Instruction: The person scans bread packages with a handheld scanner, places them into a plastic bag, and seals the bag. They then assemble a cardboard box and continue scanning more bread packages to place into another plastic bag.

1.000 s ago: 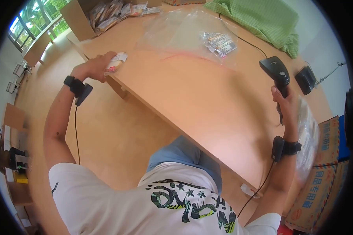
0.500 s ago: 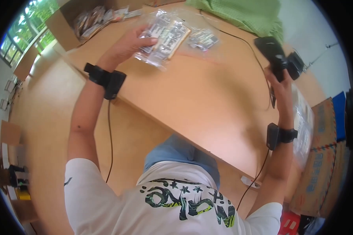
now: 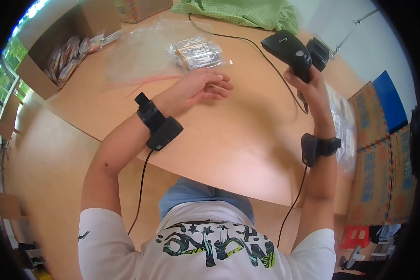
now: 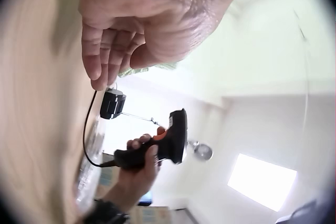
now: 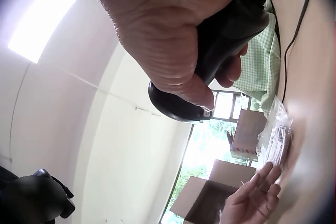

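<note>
**Right hand (image 3: 312,88) grips a black scanner (image 3: 284,49); left hand (image 3: 203,88) holds nothing beside the wrapped packets (image 3: 201,55)**

In the head view, the right hand is wrapped round the scanner's handle, lifting it above the bench (image 3: 247,140). The left hand is bare, its fingers loosely bent, just beside the packets on the near side. These lie by a clear plastic bag (image 3: 140,51) towards the far part of the bench. A dark cable (image 3: 253,42) curves across the surface between the two hands. Farther left, an open cardboard box (image 3: 74,23) holds more packets; a green checked cloth (image 3: 242,14) is heaped at the far edge. Printed cartons (image 3: 368,177) stand at the right.

In the left wrist view, the left hand's fingers hang slack and partly curled, with nothing in them. Beyond, the right hand has its fingers and thumb round the scanner, which shows an orange patch near the grip. A bright light panel (image 4: 262,182) glows behind.

In the right wrist view, the right hand closes about the dark handle. Past it, the left hand's fingertips overlap the packets' lower end; whether they touch cannot be told. A window (image 5: 191,153) shows greenery behind the open cardboard box.
</note>
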A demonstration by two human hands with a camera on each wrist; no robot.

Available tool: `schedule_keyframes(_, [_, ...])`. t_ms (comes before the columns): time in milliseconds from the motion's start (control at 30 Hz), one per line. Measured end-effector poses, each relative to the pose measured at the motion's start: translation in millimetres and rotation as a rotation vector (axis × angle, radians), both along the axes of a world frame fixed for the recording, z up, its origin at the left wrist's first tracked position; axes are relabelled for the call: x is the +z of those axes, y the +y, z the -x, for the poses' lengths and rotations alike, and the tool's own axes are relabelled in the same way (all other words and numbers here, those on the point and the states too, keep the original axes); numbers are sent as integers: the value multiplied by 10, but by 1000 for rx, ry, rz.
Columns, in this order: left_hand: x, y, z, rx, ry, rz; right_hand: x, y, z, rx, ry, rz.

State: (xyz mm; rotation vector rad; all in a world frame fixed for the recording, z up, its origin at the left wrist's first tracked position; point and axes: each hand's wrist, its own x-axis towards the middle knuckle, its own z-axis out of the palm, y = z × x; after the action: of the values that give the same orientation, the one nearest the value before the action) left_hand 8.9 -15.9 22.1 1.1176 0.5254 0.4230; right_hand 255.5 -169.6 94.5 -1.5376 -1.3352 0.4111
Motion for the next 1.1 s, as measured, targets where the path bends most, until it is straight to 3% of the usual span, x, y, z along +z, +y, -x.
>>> schedule_keyframes(100, [-146,550,33,260,146,-839,25,-34,24,-7,18,60])
schedule_keyframes(200, [11,797,113,458,741,-1309,71,-46,89,2,-16,186])
schedule_keyframes(300, [29,546,109,347,1078,-1402,9,-12,179,56,-145,151])
schedule_keyframes(333, [-100,608,106,433,1007,-1469,-71,32,150,104,-107,120])
schedule_keyframes(433, [-143,727,121,464,795,-1269,-70,37,211,118,-67,233])
schedule_keyframes(533, [-262,823,161,490,195,-997,-121,74,274,132,-82,238])
schedule_keyframes(633, [-155,680,79,477,62,-791,-254,155,238,149,-71,223])
schedule_keyframes(733, [-145,606,7,469,-74,-818,-247,176,265,131,-47,205])
schedule_keyframes(1100, [-166,526,-49,537,-173,-931,-361,219,253,96,-36,151])
